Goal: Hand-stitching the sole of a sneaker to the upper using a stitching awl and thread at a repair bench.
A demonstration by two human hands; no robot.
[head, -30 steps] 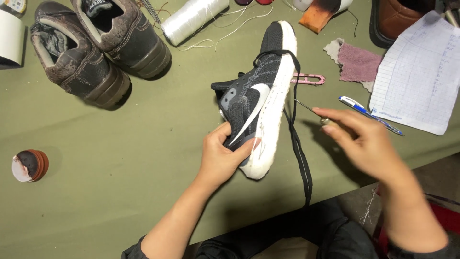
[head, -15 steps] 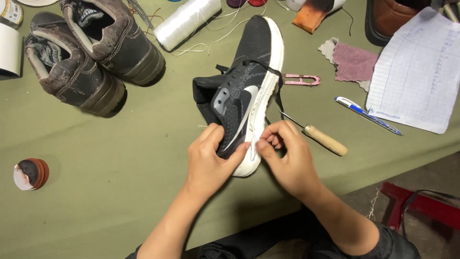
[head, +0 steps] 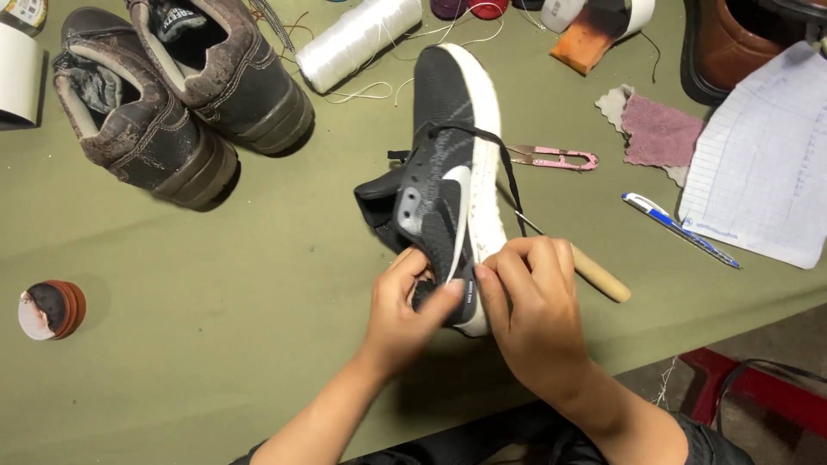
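Observation:
A black knit sneaker (head: pixel 448 185) with a white sole lies on its side on the olive table (head: pixel 215 310), toe pointing away from me. My left hand (head: pixel 405 314) grips its heel from the left, thumb pressed on the heel tab. My right hand (head: pixel 530 306) pinches the heel edge and sole from the right, fingers closed on it. A black lace (head: pixel 495 159) loops loose over the sole. An awl with a wooden handle (head: pixel 599 275) lies on the table just beyond my right hand, partly hidden by it.
Two worn brown-black boots (head: pixel 181 95) stand at the back left. A white thread spool (head: pixel 362 39), pink thread snips (head: pixel 556 158), pink cloth (head: pixel 659 129), blue pen (head: pixel 676 228) and lined paper (head: pixel 767 172) lie behind and right. A small round tin (head: pixel 52 308) sits left.
My right hand came in from the right and closed on the sneaker's heel beside my left. The lace it was pulling now lies slack, and the awl rests on the table.

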